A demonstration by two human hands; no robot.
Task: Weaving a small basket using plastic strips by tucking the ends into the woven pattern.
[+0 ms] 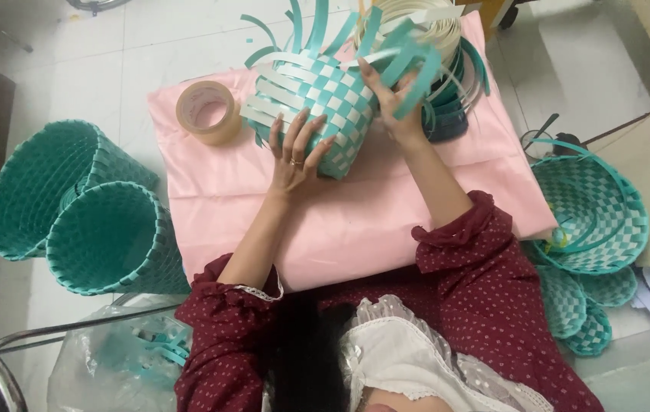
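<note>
A half-woven basket [317,95] of teal and white plastic strips lies tilted on a pink cloth [355,221]. Loose strip ends [317,27] stick up from its far rim. My left hand [297,152] presses flat against the basket's near side, fingers spread, a ring on one finger. My right hand [387,103] grips the basket's right rim among the teal strips. Both sleeves are dark red with small dots.
A roll of brown tape [209,111] lies left of the basket. Coils of white and teal strip [447,61] sit behind it. Two finished teal baskets [73,206] lie on the floor at left; woven trays [592,221] are stacked at right. A plastic bag [111,362] sits near left.
</note>
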